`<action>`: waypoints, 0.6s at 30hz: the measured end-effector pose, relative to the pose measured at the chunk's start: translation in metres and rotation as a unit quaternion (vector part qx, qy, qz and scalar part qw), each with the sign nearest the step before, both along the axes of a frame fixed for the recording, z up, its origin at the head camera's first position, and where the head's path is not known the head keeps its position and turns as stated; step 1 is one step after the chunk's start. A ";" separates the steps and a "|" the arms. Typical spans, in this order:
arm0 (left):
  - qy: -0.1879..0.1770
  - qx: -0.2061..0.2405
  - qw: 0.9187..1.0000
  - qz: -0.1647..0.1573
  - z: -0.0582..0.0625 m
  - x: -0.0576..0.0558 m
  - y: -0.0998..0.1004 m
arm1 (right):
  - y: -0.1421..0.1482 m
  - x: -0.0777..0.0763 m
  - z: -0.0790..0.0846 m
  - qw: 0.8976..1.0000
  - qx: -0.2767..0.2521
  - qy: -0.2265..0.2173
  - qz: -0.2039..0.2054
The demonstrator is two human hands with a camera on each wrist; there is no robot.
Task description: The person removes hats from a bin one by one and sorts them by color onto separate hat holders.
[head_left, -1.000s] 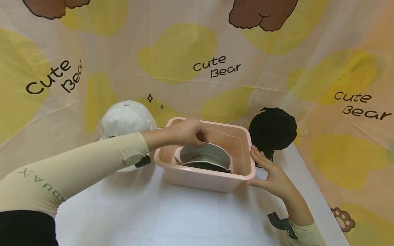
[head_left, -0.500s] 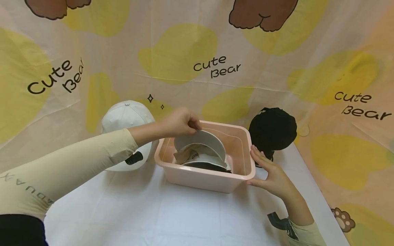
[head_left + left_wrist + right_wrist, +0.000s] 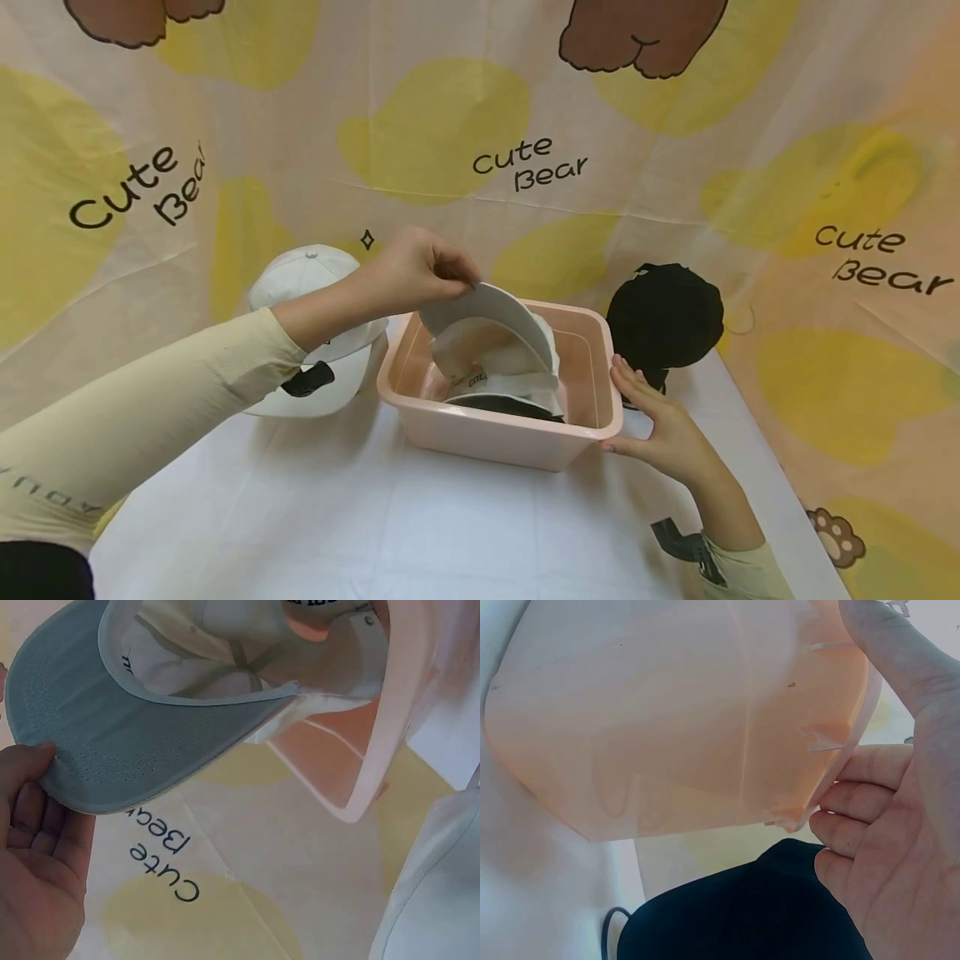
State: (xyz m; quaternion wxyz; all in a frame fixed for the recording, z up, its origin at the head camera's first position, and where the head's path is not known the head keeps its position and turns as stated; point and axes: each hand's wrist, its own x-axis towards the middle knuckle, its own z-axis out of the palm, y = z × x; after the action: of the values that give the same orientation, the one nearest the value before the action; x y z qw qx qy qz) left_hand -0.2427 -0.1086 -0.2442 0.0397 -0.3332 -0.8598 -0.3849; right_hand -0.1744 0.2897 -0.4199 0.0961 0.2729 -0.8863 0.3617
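My left hand (image 3: 420,267) pinches the brim edge of a white cap (image 3: 495,312) between thumb and fingers. The cap tilts up out of a pink plastic bin (image 3: 487,437), brim highest, its hollow inside facing me and its lower part inside the bin. In the left wrist view the brim's underside (image 3: 142,742) looks grey, with curved stitching. My right hand (image 3: 663,429) rests against the bin's right end, fingers extended at the rim and thumb near the front corner. A dark brim (image 3: 506,405) with a pale edge lies in front of the held cap inside the bin.
Another white cap (image 3: 300,279) sits left of the bin, partly behind my left forearm. A black cap (image 3: 663,317) stands right of the bin, behind my right hand. A white cloth (image 3: 465,525) covers the table, and a printed curtain (image 3: 420,125) hangs behind.
My left hand has risen and moved left, drawing the cap's brim up above the bin's back rim. More of the cap's inside shows. The right hand and the bin have stayed put.
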 end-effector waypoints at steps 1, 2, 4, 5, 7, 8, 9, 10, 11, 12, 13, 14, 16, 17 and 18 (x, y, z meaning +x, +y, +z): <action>0.007 0.004 1.000 0.004 0.002 0.002 -0.002 | 0.000 0.000 0.000 1.000 0.000 0.001 0.001; 0.014 0.006 1.000 0.010 0.004 0.003 -0.004 | 0.000 0.000 0.000 1.000 0.000 0.001 0.001; 0.027 0.014 0.999 0.020 0.008 0.006 -0.008 | 0.000 0.000 0.000 1.000 -0.001 0.000 0.002; 0.032 0.020 0.999 0.023 0.009 0.007 -0.010 | 0.000 0.000 0.001 1.000 -0.002 -0.001 0.002; 0.048 0.037 0.998 0.024 0.013 0.009 -0.014 | 0.000 0.000 0.001 1.000 -0.003 -0.001 0.000; 0.056 0.045 0.997 0.025 0.014 0.010 -0.015 | 0.001 0.001 0.001 1.000 -0.004 0.000 0.000; 0.063 0.055 0.996 0.024 0.015 0.010 -0.016 | 0.001 0.001 0.001 1.000 -0.004 0.002 -0.001; 0.075 0.062 0.995 0.024 0.017 0.011 -0.018 | 0.001 0.001 0.001 1.000 -0.003 0.004 -0.002; 0.086 0.069 0.994 0.023 0.019 0.013 -0.019 | 0.001 0.001 0.001 1.000 -0.003 0.006 -0.002; 0.098 0.075 0.992 0.024 0.020 0.014 -0.021 | 0.001 0.001 0.001 1.000 -0.003 0.008 -0.002; 0.107 0.081 0.991 0.025 0.021 0.014 -0.022 | 0.001 0.001 0.001 1.000 -0.003 0.010 -0.001; 0.113 0.086 0.990 0.025 0.022 0.016 -0.024 | 0.001 0.001 0.000 1.000 -0.003 0.011 0.000; 0.130 0.095 0.987 0.029 0.025 0.018 -0.028 | 0.000 0.001 0.000 1.000 -0.004 0.011 0.002; 0.134 0.101 0.985 0.030 0.026 0.020 -0.030 | 0.000 0.000 0.000 1.000 -0.004 0.010 0.004; 0.140 0.105 0.984 0.032 0.028 0.021 -0.032 | -0.001 0.000 0.000 1.000 -0.004 0.009 0.004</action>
State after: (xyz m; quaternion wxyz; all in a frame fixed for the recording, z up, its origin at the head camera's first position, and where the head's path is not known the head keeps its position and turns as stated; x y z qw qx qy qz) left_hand -0.2220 -0.1407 -0.2165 0.2066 -0.3497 -0.8108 -0.4215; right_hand -0.1740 0.2890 -0.4199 0.1034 0.2791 -0.8829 0.3631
